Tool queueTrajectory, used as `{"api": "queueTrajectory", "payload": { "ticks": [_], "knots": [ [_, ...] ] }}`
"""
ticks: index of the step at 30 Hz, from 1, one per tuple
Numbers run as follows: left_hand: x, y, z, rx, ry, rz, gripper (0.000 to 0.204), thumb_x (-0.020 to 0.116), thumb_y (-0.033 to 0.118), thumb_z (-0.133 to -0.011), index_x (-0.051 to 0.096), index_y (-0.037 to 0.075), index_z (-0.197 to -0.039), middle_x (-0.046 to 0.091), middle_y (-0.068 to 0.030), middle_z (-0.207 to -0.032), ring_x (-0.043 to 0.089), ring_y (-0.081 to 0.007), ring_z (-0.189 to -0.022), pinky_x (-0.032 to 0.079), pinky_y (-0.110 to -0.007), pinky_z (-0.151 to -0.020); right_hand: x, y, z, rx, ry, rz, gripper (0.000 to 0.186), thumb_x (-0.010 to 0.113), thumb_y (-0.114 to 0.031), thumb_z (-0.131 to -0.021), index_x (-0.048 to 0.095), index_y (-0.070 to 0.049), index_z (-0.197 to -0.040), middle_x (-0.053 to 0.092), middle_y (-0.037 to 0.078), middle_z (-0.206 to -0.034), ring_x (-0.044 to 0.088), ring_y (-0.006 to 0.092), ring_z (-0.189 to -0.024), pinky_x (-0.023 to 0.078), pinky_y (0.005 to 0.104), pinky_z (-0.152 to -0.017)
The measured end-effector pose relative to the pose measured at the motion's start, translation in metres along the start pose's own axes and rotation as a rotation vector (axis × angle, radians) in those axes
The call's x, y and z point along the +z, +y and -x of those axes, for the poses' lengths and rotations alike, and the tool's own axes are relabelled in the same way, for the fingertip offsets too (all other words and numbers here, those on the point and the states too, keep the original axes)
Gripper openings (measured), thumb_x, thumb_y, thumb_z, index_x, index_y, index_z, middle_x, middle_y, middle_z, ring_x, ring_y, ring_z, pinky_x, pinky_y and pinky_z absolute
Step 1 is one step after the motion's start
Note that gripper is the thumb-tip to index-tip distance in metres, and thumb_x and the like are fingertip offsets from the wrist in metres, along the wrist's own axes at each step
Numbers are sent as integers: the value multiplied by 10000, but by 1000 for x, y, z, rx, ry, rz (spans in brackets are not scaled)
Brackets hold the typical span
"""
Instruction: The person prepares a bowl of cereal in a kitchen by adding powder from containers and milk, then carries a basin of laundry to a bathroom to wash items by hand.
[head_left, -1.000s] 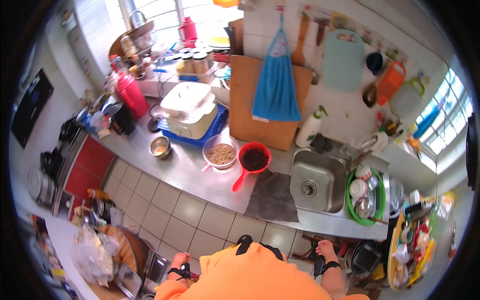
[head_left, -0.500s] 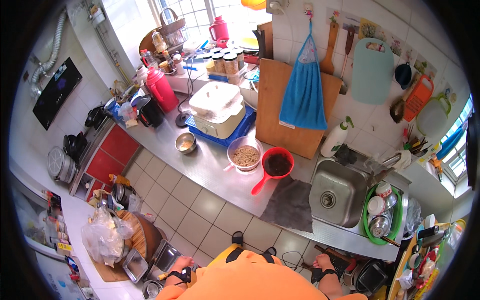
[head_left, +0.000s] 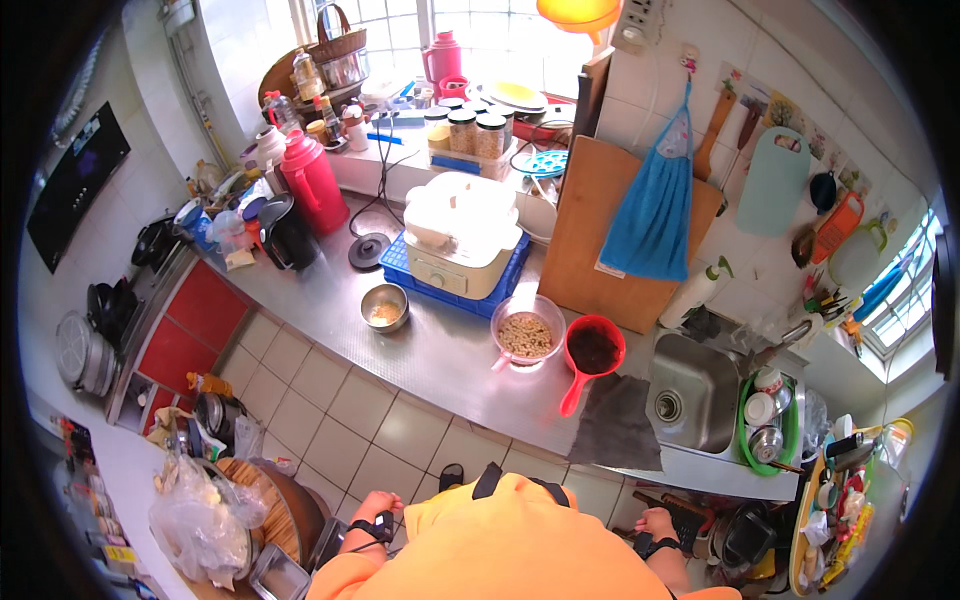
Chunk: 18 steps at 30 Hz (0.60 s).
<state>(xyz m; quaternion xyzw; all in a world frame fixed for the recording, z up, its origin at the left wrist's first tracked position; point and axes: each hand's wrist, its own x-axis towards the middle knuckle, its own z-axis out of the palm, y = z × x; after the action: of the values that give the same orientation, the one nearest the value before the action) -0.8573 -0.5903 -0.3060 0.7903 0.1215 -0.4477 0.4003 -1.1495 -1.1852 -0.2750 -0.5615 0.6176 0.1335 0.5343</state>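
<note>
My left hand (head_left: 379,505) hangs beside my body at the left, its fingers curled in and no object showing in it. On the other side my right hand (head_left: 656,522) is also low, loosely closed with nothing visible in it. Neither hand touches the steel counter (head_left: 400,360). Standing on that counter are a clear strainer-like bowl of brown grains (head_left: 525,334), a red long-handled scoop with dark contents (head_left: 593,347), and a small steel bowl (head_left: 385,307). Behind them a cream electric cooker (head_left: 462,255) rests on a blue crate (head_left: 400,262).
A dark grey cloth (head_left: 617,420) lies between the scoop and the sink (head_left: 695,385). A green basin (head_left: 746,440) with bowls stands right of it. A blue towel (head_left: 650,215) hangs before a wooden board (head_left: 575,230). A plastic-covered round wooden stool-like piece (head_left: 285,510) is at lower left.
My view has shifted, so the counter things appear further right and closer. Both hands stay low at my sides; I seem to have stepped nearer the counter. Nothing was picked up.
</note>
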Motion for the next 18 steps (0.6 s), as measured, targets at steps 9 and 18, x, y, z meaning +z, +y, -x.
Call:
{"api": "queueTrajectory", "payload": {
  "ticks": [9,18],
  "knots": [
    [-86,32,-49,-120,3,96,335,397,190,-944,613,-61,-895,662,-144,-813,642,-221,-695,522,-320,-656,102,-22,61,-56,64,88,175,453,-90,-851,600,1,-876,637,129,-730,619,217,-566,520,345,-498],
    [-105,233,-124,510,-23,-4,382,407,303,-928,554,31,-703,498,-54,-511,488,-171,-425,445,-329,-460,135,9,86,28,26,62,121,466,-78,-835,569,-56,-896,624,105,-687,614,216,-545,505,352,-488]
  ]
}}
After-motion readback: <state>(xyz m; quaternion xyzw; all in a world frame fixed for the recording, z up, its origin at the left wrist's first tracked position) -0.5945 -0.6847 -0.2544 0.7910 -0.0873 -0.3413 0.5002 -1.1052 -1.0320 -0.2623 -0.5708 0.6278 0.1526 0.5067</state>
